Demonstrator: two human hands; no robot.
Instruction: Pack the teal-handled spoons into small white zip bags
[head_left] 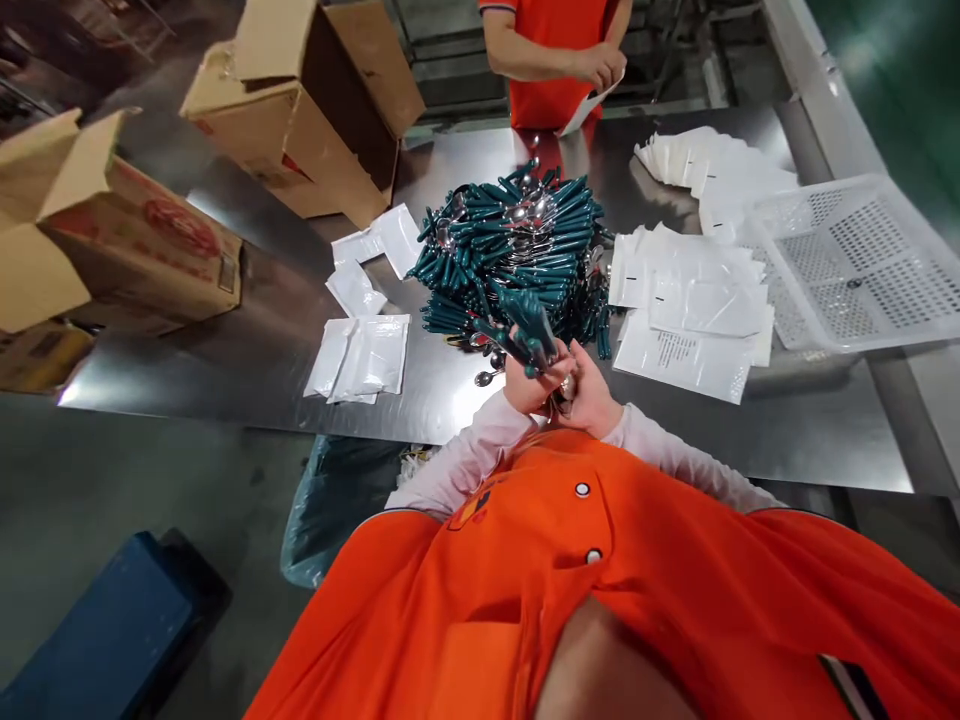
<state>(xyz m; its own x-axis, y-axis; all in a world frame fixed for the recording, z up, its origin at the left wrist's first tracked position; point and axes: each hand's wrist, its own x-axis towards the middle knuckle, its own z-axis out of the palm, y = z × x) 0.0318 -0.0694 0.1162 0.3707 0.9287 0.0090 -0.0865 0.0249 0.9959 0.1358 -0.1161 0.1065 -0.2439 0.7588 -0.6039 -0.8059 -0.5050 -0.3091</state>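
Close to my body, my left hand (pixel 534 382) is closed around a bunch of teal-handled spoons (pixel 531 325), their handles pointing away from me and to the left. Against it, my right hand (pixel 594 392) is closed at the metal ends of the same bunch; its fingers are partly hidden. Just beyond both hands lies a large heap of teal-handled spoons (pixel 517 235), stacked in many directions with shiny bowls showing. A few loose spoons (pixel 486 378) rest on the metal table to the left of my hands.
White packets (pixel 367 358) lie left of the heap. On the right, white bags (pixel 694 290) are stacked beside a white perforated basket (pixel 862 260). Open cardboard boxes (pixel 300 140) stand at the left on the metal table (pixel 262 350). Across it, a co-worker's hand (pixel 600 68) holds a white bag.
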